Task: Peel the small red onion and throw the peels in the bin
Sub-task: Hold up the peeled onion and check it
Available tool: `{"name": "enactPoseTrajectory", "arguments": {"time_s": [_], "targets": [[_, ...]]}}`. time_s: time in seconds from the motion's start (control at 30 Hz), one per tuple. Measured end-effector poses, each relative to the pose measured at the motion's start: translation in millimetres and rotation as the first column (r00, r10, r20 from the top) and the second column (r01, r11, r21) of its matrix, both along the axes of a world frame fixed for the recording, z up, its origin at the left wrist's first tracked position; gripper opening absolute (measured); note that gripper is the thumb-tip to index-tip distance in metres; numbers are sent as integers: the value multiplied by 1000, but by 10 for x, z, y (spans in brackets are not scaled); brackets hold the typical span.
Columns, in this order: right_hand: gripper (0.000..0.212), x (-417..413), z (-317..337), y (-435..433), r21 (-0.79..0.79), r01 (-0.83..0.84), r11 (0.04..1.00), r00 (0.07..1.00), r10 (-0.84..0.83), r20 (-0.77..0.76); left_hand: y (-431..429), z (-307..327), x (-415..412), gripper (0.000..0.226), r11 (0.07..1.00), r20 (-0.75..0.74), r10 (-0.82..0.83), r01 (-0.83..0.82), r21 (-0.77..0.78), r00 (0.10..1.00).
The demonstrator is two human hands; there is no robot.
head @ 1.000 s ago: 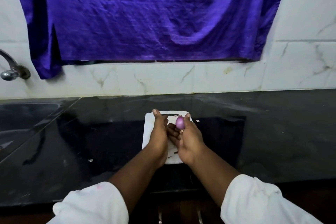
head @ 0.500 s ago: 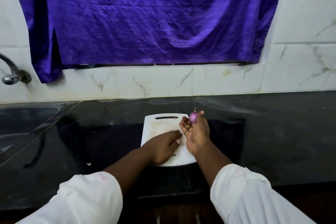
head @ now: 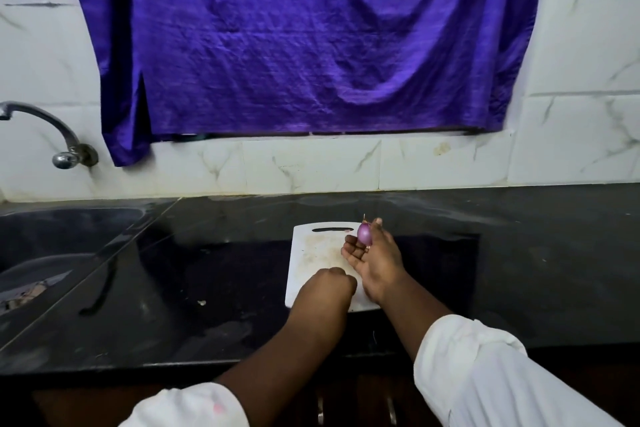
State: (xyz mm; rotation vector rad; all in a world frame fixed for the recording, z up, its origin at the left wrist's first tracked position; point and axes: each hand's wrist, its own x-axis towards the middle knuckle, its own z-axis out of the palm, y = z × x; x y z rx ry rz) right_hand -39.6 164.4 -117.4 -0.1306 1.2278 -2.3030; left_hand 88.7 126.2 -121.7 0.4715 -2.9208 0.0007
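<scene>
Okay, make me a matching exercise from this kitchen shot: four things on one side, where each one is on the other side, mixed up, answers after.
1 small red onion
2 cutting board
3 purple cloth
4 tap

A hanging across the wall
B pinched in the right hand
C flat on the black counter
D far left, over the sink

Pairs: 1-B, 2-C, 3-A, 4-D
</scene>
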Motion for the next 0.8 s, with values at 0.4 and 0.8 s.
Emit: {"name": "enactPoseTrajectory", "arguments": {"time_s": [0.4,0.8], "targets": [[51,852,200,119,-234,-74,969,943,145,299,-72,-45,514,18,273,-395,717,291,917,574],[53,3158,36,-838,-320,-433,843,830,511,224,-467,-330,2624,13,338,-371,928,491,803,-32]]}}
